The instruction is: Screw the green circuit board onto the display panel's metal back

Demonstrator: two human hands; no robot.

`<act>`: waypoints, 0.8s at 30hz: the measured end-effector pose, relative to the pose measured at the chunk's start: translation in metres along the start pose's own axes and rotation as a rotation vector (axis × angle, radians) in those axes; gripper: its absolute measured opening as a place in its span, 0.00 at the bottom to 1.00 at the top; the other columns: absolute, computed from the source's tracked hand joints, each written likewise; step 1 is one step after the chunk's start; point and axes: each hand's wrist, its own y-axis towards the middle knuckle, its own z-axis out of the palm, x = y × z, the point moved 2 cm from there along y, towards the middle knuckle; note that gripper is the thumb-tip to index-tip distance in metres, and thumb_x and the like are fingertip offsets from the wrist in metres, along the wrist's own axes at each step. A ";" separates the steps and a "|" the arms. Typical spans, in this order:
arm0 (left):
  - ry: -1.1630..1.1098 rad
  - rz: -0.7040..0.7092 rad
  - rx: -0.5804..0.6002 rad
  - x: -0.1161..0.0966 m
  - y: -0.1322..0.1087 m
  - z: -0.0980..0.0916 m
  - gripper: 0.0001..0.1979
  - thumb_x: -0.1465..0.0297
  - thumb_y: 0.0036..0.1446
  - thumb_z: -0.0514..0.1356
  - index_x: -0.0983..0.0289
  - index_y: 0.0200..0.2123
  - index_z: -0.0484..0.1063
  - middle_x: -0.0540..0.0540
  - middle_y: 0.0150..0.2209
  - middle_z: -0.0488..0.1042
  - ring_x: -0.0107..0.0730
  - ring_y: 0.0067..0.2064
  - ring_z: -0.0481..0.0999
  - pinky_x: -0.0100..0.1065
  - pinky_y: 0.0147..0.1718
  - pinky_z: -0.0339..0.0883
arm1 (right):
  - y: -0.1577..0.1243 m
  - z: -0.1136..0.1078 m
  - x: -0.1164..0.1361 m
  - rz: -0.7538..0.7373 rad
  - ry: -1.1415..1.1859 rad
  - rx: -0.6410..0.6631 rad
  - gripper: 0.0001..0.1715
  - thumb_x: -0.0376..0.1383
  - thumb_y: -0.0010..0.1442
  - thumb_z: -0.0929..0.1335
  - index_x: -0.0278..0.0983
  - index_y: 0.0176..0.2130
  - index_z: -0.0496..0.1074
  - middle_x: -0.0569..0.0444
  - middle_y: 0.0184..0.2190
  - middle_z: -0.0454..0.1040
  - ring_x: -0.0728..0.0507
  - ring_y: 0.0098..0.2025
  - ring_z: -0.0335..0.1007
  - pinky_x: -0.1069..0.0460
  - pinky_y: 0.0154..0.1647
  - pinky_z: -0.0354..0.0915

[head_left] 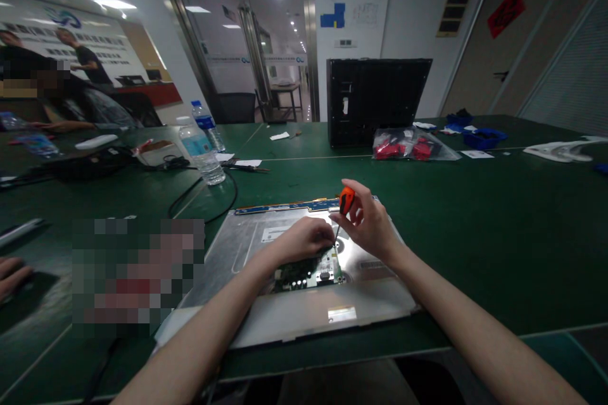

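My right hand (368,221) grips an orange and black screwdriver (347,197) by its handle, with the shaft pointing down. The shaft's tip ends near the upper part of a green circuit board (308,275). Close to that tip, my left hand (311,235) has its fingers curled together over the board; what they pinch, if anything, is hidden. The board lies on the silver metal back of a flat display panel (275,319), which rests on the table. A narrow blue board strip (280,207) runs along the panel's far edge.
Beyond the panel stands a black monitor housing (375,101), with a plastic bag of red parts (413,145) before it. Water bottles (202,152) and cables are at the left. Another person's hand (12,277) shows at the left edge. Blue trays (484,138) sit at the far right.
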 end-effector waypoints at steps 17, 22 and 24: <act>0.002 -0.007 0.004 0.002 0.000 0.001 0.05 0.79 0.55 0.60 0.67 0.31 0.76 0.52 0.30 0.77 0.29 0.31 0.73 0.27 0.33 0.64 | 0.002 -0.004 0.004 -0.037 0.005 0.014 0.29 0.37 0.64 0.65 0.40 0.62 0.57 0.55 0.32 0.72 0.49 0.25 0.65 0.53 0.25 0.65; 0.008 -0.008 0.011 0.002 0.001 0.001 0.05 0.79 0.55 0.60 0.67 0.31 0.76 0.52 0.29 0.78 0.29 0.31 0.73 0.27 0.32 0.63 | 0.001 -0.003 0.005 0.034 0.081 0.071 0.32 0.30 0.63 0.62 0.39 0.65 0.53 0.54 0.32 0.74 0.49 0.25 0.68 0.52 0.25 0.67; 0.006 -0.011 0.007 0.000 0.001 0.001 0.05 0.79 0.55 0.60 0.67 0.30 0.76 0.52 0.29 0.77 0.29 0.30 0.73 0.27 0.32 0.63 | 0.001 -0.002 0.003 0.023 0.064 0.041 0.30 0.31 0.63 0.64 0.40 0.63 0.56 0.56 0.31 0.74 0.50 0.23 0.66 0.53 0.24 0.66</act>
